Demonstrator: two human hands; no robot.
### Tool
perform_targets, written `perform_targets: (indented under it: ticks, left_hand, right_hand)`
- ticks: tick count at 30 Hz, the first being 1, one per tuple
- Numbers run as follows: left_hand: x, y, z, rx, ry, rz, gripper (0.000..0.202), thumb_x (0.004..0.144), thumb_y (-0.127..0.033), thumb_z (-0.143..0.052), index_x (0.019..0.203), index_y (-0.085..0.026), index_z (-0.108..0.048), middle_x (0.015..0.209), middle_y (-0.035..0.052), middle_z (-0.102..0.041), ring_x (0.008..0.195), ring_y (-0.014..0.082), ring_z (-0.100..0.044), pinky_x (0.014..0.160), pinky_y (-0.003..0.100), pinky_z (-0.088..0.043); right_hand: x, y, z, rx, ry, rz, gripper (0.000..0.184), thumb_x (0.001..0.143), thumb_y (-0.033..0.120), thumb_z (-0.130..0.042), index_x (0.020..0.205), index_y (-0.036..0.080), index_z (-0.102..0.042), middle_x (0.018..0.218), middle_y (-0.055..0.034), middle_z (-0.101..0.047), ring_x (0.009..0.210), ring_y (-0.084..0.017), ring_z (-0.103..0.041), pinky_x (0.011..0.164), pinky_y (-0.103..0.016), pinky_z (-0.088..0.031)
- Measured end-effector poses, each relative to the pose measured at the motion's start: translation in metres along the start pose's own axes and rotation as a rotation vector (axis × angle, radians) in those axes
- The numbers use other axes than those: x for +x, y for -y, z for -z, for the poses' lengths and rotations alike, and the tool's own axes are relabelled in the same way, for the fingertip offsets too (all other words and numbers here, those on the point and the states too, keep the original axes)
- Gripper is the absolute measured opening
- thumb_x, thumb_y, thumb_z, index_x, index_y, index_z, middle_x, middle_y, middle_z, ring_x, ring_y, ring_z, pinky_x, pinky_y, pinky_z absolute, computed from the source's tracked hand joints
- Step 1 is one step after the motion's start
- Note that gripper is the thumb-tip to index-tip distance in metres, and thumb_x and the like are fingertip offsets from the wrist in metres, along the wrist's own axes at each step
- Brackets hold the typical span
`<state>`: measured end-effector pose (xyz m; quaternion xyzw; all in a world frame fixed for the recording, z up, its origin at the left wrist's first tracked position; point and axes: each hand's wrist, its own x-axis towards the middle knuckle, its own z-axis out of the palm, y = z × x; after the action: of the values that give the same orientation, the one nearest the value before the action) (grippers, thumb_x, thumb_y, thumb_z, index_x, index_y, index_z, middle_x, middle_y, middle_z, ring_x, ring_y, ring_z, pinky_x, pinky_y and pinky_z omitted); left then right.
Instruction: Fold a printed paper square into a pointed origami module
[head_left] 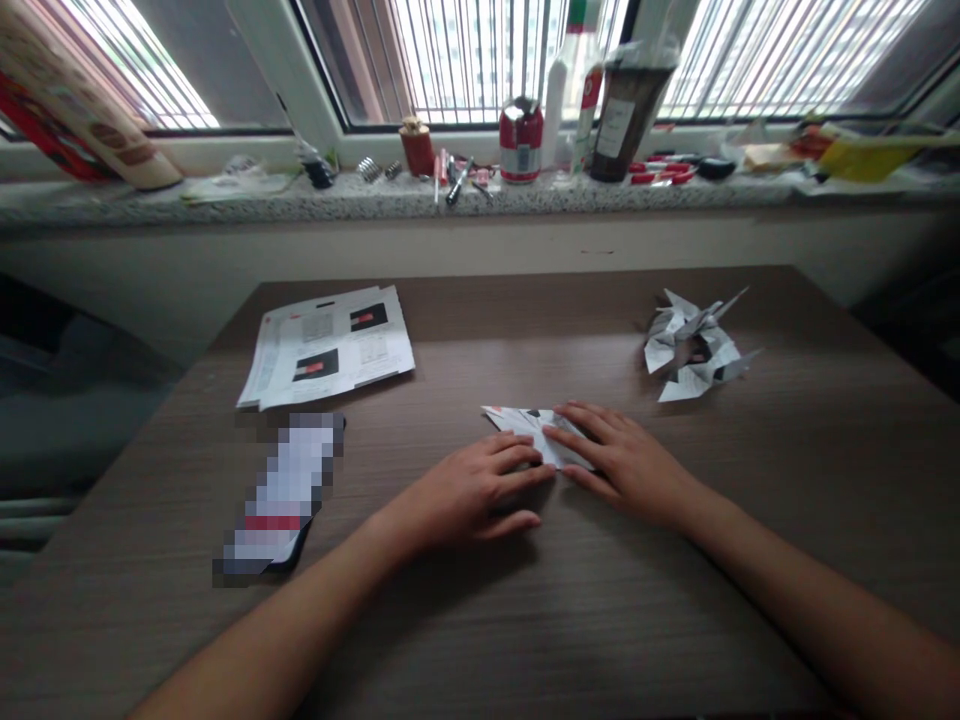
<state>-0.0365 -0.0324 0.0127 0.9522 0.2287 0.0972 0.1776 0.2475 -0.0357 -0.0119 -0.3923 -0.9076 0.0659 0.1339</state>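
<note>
A piece of folded white printed paper (517, 418) lies flat on the brown table, its pointed tip facing the upper left. My left hand (484, 485) rests over its lower left part, fingers stretched out and thumb apart. On the paper's right side lies my right hand (622, 455), palm down with the fingers spread and touching the sheet. Both hands cover part of the paper, so its full outline is hidden.
Stacked printed sheets (322, 345) lie at the back left, with a phone (281, 495) nearer me. Folded paper pieces (694, 345) sit in a cluster at the back right. The stone windowsill (300, 206) carries a red can (521, 140), a dark cup (630, 115) and tools.
</note>
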Motion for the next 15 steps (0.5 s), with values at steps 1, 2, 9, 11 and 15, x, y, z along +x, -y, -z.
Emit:
perform_targets:
  ticks: [1,2,9,11,15]
  left_hand:
    - [0.0,-0.001,0.0,-0.009,0.004,-0.004,0.052,0.103,-0.041,-0.059,0.151,-0.024,-0.05,0.153,0.0112,-0.053,0.143,0.0278,-0.046,0.121,0.047,-0.039]
    - [0.001,-0.001,0.0,-0.014,0.003,-0.005,0.052,0.103,-0.04,-0.059,0.151,-0.023,-0.05,0.153,0.0115,-0.053,0.142,0.0277,-0.047,0.12,0.046,-0.041]
    - [0.003,0.001,-0.008,-0.004,-0.04,0.033,0.045,0.103,-0.032,-0.059,0.145,-0.019,-0.054,0.15,0.0126,-0.055,0.135,0.028,-0.055,0.113,0.045,-0.048]
    - [0.004,0.004,-0.012,0.036,-0.085,0.085,0.046,0.101,-0.03,-0.062,0.144,-0.018,-0.053,0.153,0.0141,-0.052,0.138,0.0308,-0.052,0.116,0.05,-0.046]
    - [0.003,0.01,-0.015,0.06,-0.104,0.094,0.053,0.098,-0.037,-0.067,0.146,-0.019,-0.052,0.156,0.0135,-0.05,0.143,0.0325,-0.047,0.118,0.054,-0.043]
  right_hand:
    - [0.0,-0.001,0.0,0.002,-0.001,0.002,0.051,0.104,0.041,-0.055,0.153,0.031,-0.049,0.158,-0.0112,-0.048,0.145,-0.033,-0.045,0.116,-0.057,-0.042]
    - [0.0,-0.001,-0.001,0.004,-0.001,0.004,0.052,0.103,0.041,-0.056,0.153,0.031,-0.049,0.158,-0.011,-0.049,0.145,-0.033,-0.045,0.117,-0.057,-0.041]
    - [0.001,-0.006,-0.005,-0.017,-0.024,0.038,0.047,0.104,0.033,-0.055,0.151,0.029,-0.052,0.148,-0.0114,-0.059,0.139,-0.032,-0.052,0.113,-0.057,-0.045]
    - [0.001,-0.007,-0.005,-0.012,-0.029,0.05,0.045,0.104,0.033,-0.056,0.149,0.026,-0.054,0.145,-0.012,-0.061,0.136,-0.032,-0.054,0.112,-0.057,-0.046]
    - [0.002,-0.008,-0.005,0.037,-0.059,0.061,0.044,0.102,0.033,-0.059,0.145,0.022,-0.057,0.143,-0.0116,-0.064,0.134,-0.031,-0.057,0.111,-0.055,-0.048]
